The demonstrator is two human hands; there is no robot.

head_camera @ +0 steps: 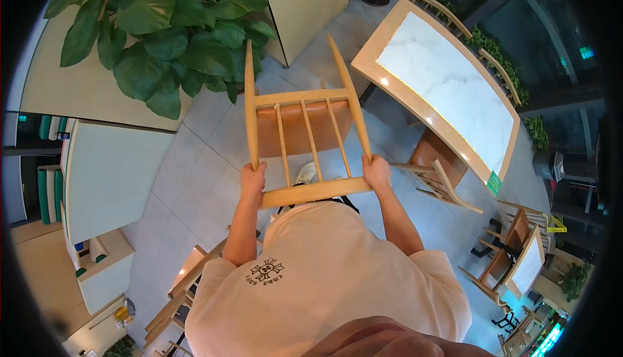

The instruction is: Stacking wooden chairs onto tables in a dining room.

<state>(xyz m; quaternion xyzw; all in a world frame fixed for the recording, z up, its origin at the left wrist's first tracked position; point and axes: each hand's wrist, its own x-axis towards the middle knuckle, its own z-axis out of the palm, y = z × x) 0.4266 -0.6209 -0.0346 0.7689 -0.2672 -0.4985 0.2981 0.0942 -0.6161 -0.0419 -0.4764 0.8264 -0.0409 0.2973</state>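
Observation:
A light wooden chair with a brown padded seat [292, 130] is in front of my body, its slatted back towards me. My left hand [252, 180] is closed around the left back post, beside the end of the curved top rail [316, 192]. At the other end of that rail, my right hand [377, 172] grips the right post. Three thin spindles [309, 135] run between the top rail and a lower crossbar [302, 97]. Two tapered legs point away from me. One white shoe [305, 173] shows between the spindles.
A marble-topped table [443, 84] with a wooden rim stands at the right, a brown-seated chair [438, 162] at its near side. A large leafy plant [180, 35] leans over the floor ahead, close to the left leg. A pale cabinet [112, 177] stands left; more chairs [182, 298] are behind me.

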